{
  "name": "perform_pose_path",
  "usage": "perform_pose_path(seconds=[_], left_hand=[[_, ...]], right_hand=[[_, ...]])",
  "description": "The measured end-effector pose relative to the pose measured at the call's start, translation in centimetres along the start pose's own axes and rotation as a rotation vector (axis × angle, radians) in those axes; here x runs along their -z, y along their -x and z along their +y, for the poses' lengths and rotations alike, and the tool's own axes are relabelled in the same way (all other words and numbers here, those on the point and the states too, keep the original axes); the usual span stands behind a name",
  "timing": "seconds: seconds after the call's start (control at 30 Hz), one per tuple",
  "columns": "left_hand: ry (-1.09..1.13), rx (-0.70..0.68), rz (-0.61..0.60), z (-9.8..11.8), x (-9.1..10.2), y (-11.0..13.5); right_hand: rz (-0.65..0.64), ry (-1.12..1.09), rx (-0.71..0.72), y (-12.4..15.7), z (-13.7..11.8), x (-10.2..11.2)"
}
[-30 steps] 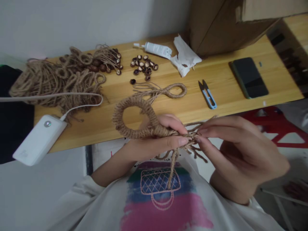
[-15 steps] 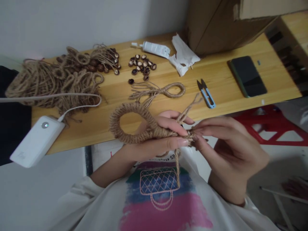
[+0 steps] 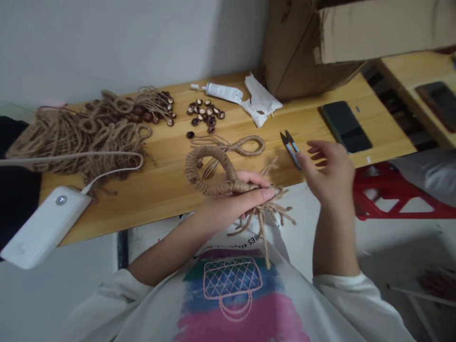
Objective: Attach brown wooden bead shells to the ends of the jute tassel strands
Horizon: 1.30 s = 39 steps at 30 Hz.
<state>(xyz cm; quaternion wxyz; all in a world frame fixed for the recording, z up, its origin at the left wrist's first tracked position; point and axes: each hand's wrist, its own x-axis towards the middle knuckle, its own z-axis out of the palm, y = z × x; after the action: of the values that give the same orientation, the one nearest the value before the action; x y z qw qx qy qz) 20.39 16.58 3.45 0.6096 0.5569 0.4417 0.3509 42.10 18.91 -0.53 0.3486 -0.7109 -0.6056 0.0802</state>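
My left hand [image 3: 233,204] is closed round the neck of a jute-wrapped loop [image 3: 206,168], with loose twine ends [image 3: 265,216] hanging from my fingers toward my shirt. My right hand [image 3: 329,173] is off the twine, with fingers curled and apart, right beside the blue-handled thread snips [image 3: 290,147] on the wooden bench [image 3: 160,190]. It appears to hold nothing. A second finished jute loop [image 3: 245,145] lies flat on the bench just behind the held one.
A heap of jute loops and twine [image 3: 81,133] fills the bench's left. Brown beads [image 3: 204,113], a glue tube [image 3: 221,91] and crumpled paper [image 3: 260,99] lie at the back. A white power bank [image 3: 44,228] with cable, a phone [image 3: 345,126], a cardboard box [image 3: 320,42] and a red stool [image 3: 395,194] are near.
My right hand has let go of the twine ends and moved up and right to the snips. The left hand keeps the loop, now nearer the bench.
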Motion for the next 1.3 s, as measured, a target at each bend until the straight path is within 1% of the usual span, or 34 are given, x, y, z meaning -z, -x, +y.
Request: perform_pose_path(seconds=[0.07,0.13,0.23,0.3,0.4,0.47,0.53,0.6,0.67,0.7,0.77,0.83,0.9,0.97,1.07,1.13,1.23,1.3], left_hand=[[-0.074,-0.063,0.03,0.9,0.0,-0.4],[-0.138,-0.123,0.046,1.7,0.0,-1.0],[-0.217,-0.197,0.048,2.4,0.0,-1.9],[-0.273,-0.26,0.033,2.5,-0.1,-2.6],[-0.397,-0.374,0.038,2.5,-0.2,-3.2],[-0.479,-0.435,0.073,2.5,-0.3,-3.3],[-0.524,-0.465,0.085,2.5,-0.4,-3.3],[-0.52,-0.492,0.073,2.3,-0.5,-3.5],[-0.489,-0.537,0.061,1.8,-0.6,-3.8],[-0.47,-0.571,0.059,1.4,-0.7,-3.9],[-0.463,-0.637,0.014,0.8,-0.9,-4.1],[-0.475,-0.662,-0.045,0.5,-1.2,-4.0],[-0.482,-0.636,-0.087,0.6,-1.5,-3.7],[-0.477,-0.57,-0.094,0.9,-1.9,-3.3],[-0.468,-0.459,-0.097,1.6,-2.3,-2.7],[-0.462,-0.414,-0.087,2.0,-2.4,-2.5],[-0.452,-0.397,-0.066,2.2,-2.4,-2.3],[-0.448,-0.409,-0.075,2.1,-2.4,-2.2]], right_hand=[[-0.095,0.181,-0.05,-2.0,1.3,-1.5],[-0.197,0.294,-0.053,-3.3,1.5,-2.5],[-0.314,0.449,-0.072,-4.4,0.3,-3.2],[-0.377,0.543,-0.13,-4.8,-0.6,-3.3],[-0.424,0.601,-0.195,-5.3,-1.2,-3.1],[-0.413,0.56,-0.187,-5.3,-0.9,-2.6],[-0.342,0.451,-0.175,-4.6,-0.3,-1.8],[-0.186,0.264,-0.166,-3.1,0.1,-0.8],[-0.015,-0.013,-0.146,-0.9,0.1,0.5],[0.035,-0.165,-0.151,0.3,-0.1,1.2],[0.051,-0.414,-0.191,2.4,-1.0,2.4],[0.046,-0.53,-0.214,3.8,-2.1,3.4],[0.044,-0.543,-0.209,4.4,-3.3,4.0],[0.04,-0.522,-0.196,4.4,-4.1,4.3],[0.034,-0.492,-0.173,4.1,-4.8,4.3],[0.028,-0.484,-0.159,4.0,-4.9,4.2],[0.034,-0.475,-0.147,4.0,-5.0,4.2],[0.033,-0.477,-0.148,4.0,-5.0,4.1]])
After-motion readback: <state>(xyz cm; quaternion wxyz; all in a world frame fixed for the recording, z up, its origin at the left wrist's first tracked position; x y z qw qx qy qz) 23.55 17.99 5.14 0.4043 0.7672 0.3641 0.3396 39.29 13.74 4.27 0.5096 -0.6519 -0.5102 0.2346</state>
